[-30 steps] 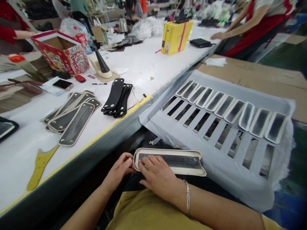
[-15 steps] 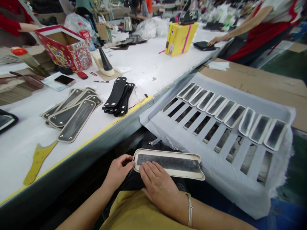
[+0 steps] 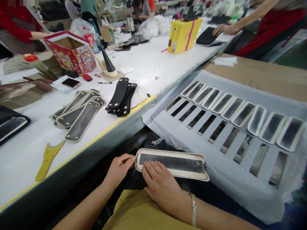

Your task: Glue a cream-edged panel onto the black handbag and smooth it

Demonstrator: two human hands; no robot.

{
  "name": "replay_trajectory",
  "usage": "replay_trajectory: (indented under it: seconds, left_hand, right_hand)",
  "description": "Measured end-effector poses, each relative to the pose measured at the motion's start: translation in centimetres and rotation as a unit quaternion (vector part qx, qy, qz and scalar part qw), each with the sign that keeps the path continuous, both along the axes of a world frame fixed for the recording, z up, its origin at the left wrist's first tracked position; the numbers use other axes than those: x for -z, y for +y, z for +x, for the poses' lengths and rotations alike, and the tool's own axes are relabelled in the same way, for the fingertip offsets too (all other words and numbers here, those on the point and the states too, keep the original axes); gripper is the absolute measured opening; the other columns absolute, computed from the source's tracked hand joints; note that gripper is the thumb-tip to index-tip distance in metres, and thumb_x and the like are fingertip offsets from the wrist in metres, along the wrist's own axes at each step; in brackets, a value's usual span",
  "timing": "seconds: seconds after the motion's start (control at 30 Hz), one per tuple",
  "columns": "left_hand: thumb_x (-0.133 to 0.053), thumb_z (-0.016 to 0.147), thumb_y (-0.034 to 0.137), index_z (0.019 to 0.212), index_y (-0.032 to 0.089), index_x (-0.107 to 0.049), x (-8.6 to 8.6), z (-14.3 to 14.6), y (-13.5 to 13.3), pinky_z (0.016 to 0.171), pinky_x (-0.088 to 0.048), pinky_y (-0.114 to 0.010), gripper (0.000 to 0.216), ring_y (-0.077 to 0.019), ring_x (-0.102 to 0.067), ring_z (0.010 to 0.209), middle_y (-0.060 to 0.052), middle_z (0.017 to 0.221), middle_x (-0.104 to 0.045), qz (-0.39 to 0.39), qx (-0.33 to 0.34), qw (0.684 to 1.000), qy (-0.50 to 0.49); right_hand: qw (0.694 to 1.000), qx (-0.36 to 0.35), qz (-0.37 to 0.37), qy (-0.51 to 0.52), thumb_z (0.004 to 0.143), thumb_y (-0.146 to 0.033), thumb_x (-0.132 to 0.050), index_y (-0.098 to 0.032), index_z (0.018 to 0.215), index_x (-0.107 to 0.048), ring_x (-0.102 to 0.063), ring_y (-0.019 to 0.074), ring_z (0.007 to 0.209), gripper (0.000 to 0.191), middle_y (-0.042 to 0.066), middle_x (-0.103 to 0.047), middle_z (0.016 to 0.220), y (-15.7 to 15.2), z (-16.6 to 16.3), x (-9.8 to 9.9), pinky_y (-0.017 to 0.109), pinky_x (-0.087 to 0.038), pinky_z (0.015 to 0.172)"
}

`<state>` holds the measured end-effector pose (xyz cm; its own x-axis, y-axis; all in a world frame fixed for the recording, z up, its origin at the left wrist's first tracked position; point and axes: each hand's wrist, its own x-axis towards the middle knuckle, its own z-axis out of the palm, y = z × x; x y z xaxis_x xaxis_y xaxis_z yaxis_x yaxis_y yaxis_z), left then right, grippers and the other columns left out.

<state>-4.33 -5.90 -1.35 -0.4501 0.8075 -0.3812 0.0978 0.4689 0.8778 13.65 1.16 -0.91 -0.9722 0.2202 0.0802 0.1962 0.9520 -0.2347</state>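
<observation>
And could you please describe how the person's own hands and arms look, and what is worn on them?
The left hand and right hand wear no gloves, and no sleeves cover the visible forearms. A thin, silver-coloured bangle circles the right wrist; the left wrist shows no jewellery. Between the arms, a mustard-yellow garment is visible.

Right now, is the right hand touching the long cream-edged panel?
Touching: the head view shows the right hand resting its fingers on the cream-edged panel.
</observation>
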Motion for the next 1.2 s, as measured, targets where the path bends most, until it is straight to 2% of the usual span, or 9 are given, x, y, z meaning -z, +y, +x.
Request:
replay_trajectory:
  seconds: [0.17,0.23,0.33,0.57,0.77,0.87,0.93,1.07,1.2]
  left_hand:
    - [-0.06,0.071,0.057,0.076,0.018,-0.05,0.2,0.6,0.2,0.055,-0.055,-0.031,0.04,-0.0158,-0.059,0.058,0.003,0.06,-0.055,-0.095,0.023,0.993,-0.068]
    - [-0.055,0.071,0.062,0.073,0.019,-0.046,0.3,0.7,0.2,0.046,-0.052,-0.028,0.044,-0.0137,-0.055,0.048,0.006,0.054,-0.05,-0.132,0.051,0.985,-0.099]
    - [-0.053,0.071,0.064,0.068,0.019,-0.045,0.2,0.3,0.4,0.037,-0.046,-0.024,0.046,-0.0111,-0.05,0.038,0.007,0.051,-0.048,-0.146,0.092,0.981,-0.091]
    - [-0.053,0.072,0.058,0.064,0.02,-0.044,-0.6,-0.4,1.1,0.031,-0.039,-0.022,0.04,-0.0105,-0.045,0.031,0.008,0.046,-0.045,-0.178,0.136,0.972,-0.074]
    - [-0.052,0.076,0.039,0.058,0.02,-0.045,-1.0,-0.4,2.0,0.029,-0.026,-0.018,0.027,-0.0096,-0.043,0.029,0.006,0.043,-0.044,-0.151,0.19,0.969,0.05]
    - [-0.054,0.076,0.038,0.057,0.02,-0.045,-1.2,-0.8,2.3,0.03,-0.026,-0.019,0.027,-0.0092,-0.042,0.029,0.006,0.043,-0.043,-0.152,0.201,0.966,0.056]
    - [-0.051,0.079,0.046,0.06,0.02,-0.047,-1.1,-1.3,2.2,0.032,-0.031,-0.019,0.033,-0.0101,-0.045,0.032,0.005,0.045,-0.046,-0.151,0.21,0.966,0.017]
    - [-0.044,0.081,0.063,0.067,0.015,-0.054,0.1,-2.7,1.5,0.043,-0.045,-0.023,0.051,-0.0112,-0.053,0.044,0.0,0.058,-0.056,-0.117,0.196,0.955,-0.187]
    - [-0.056,0.074,0.062,0.066,0.016,-0.049,1.8,-3.0,1.1,0.039,-0.039,-0.021,0.047,-0.0091,-0.049,0.038,0.001,0.052,-0.054,-0.085,0.17,0.946,-0.263]
  right_hand:
    - [1.0,0.006,-0.018,0.009,0.083,-0.03,-0.06,-0.009,0.123,-0.048,-0.047,0.0272,0.114,0.047,0.015,-0.054,0.124,0.3,-0.2,-0.4,0.042,-0.038,0.1]
    - [1.0,0.011,-0.025,0.008,0.084,-0.027,-0.058,-0.011,0.121,-0.05,-0.049,0.0264,0.112,0.041,0.014,-0.055,0.12,0.4,-0.3,-0.6,0.042,-0.039,0.098]
    - [0.999,0.012,-0.031,0.003,0.083,-0.025,-0.059,-0.012,0.117,-0.051,-0.05,0.0263,0.109,0.038,0.013,-0.056,0.117,0.5,-0.3,-0.9,0.042,-0.041,0.094]
    - [0.999,0.009,-0.049,-0.006,0.079,-0.028,-0.065,-0.012,0.116,-0.051,-0.049,0.0265,0.108,0.043,0.012,-0.055,0.117,0.9,-0.1,-1.2,0.042,-0.041,0.093]
    - [0.999,0.006,-0.052,-0.004,0.08,-0.029,-0.064,-0.011,0.116,-0.051,-0.049,0.0267,0.106,0.043,0.013,-0.055,0.117,1.0,-0.2,-1.2,0.042,-0.041,0.093]
    - [0.999,0.004,-0.047,-0.002,0.081,-0.029,-0.062,-0.011,0.117,-0.05,-0.049,0.0273,0.106,0.042,0.013,-0.055,0.117,1.1,-0.2,-1.2,0.042,-0.041,0.091]
    - [0.999,0.008,-0.047,-0.002,0.08,-0.029,-0.063,-0.011,0.117,-0.05,-0.049,0.0277,0.107,0.043,0.013,-0.055,0.117,1.0,-0.2,-1.1,0.043,-0.042,0.091]
    - [0.999,0.015,-0.052,-0.005,0.077,-0.031,-0.067,-0.012,0.115,-0.051,-0.048,0.0273,0.107,0.045,0.012,-0.054,0.117,1.0,-0.2,-1.2,0.042,-0.041,0.093]
    - [0.998,0.02,-0.06,-0.012,0.073,-0.034,-0.072,-0.013,0.116,-0.05,-0.048,0.027,0.109,0.052,0.013,-0.053,0.118,0.9,-0.2,-1.2,0.042,-0.04,0.094]
